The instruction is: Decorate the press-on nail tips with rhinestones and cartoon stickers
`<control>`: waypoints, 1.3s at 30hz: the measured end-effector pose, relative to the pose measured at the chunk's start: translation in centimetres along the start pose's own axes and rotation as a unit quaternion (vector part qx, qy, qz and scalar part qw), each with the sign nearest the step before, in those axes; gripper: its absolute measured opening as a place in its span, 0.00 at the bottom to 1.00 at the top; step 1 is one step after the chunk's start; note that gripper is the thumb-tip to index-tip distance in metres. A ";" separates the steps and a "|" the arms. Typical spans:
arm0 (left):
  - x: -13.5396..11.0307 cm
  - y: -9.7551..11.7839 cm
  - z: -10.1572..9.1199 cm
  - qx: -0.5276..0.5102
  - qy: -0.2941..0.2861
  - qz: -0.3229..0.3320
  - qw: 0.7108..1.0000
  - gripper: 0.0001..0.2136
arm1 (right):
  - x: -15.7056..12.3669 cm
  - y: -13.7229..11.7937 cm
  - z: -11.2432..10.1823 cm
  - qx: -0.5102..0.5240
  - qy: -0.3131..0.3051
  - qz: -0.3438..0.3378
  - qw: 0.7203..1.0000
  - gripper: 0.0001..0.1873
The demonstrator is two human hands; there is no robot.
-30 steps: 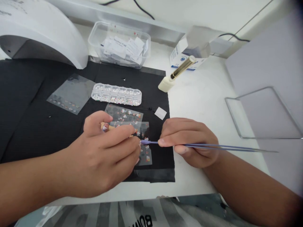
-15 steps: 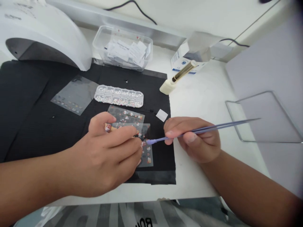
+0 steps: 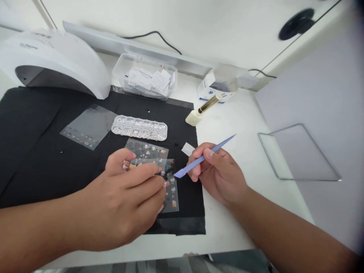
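My left hand [image 3: 126, 199] is closed in a pinch on a small stick with a decorated nail tip [image 3: 126, 165], held over clear sticker sheets [image 3: 170, 191] on the black mat [image 3: 34, 151]. My right hand [image 3: 217, 170] grips purple tweezers [image 3: 203, 158]. Their flat tip points left toward my left fingertips and hovers just above the sticker sheet, a little apart from the stick.
A white nail lamp [image 3: 54, 64] stands at the back left. A clear box of paper pads [image 3: 146, 77], a rhinestone case [image 3: 139, 127], another sticker sheet [image 3: 87, 127], a gold-capped bottle lying down [image 3: 200, 110], a small carton [image 3: 212, 89] and a grey panel [image 3: 313, 113] surround the mat.
The tweezers swung from nearly level to pointing up and to the right, and their tip drew slightly away from my left fingers. The camera tilted up, showing more of the wall.
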State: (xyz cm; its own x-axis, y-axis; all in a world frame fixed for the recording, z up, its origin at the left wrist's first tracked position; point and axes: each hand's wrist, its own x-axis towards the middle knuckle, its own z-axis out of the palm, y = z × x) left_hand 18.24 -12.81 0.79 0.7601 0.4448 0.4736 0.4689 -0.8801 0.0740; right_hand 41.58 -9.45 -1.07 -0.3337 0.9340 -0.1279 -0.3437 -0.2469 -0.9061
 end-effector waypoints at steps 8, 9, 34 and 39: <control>0.0 0.1 0.4 -0.016 0.021 -0.002 1.000 0.08 | 0.0 0.0 0.2 0.073 0.015 0.039 0.996 0.09; -0.1 0.1 0.5 -0.016 0.019 -0.002 1.000 0.08 | 0.0 0.0 0.2 0.080 0.013 0.042 0.996 0.09; -0.6 -0.2 0.2 -0.007 -0.003 0.022 1.000 0.04 | -0.8 0.3 -1.3 -0.274 -0.170 -0.318 0.892 0.08; -0.4 -0.2 0.3 -0.004 0.006 0.021 1.000 0.04 | -0.4 -0.4 -1.1 -0.334 -0.191 -0.349 0.854 0.07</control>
State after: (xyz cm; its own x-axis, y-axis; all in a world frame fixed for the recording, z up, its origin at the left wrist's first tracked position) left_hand 17.94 -12.78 0.36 0.7732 0.4057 0.4874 0.4336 -0.8991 0.0604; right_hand 42.81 -9.43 -1.14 -0.5576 0.6093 0.5638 -0.0414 0.6579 -0.7519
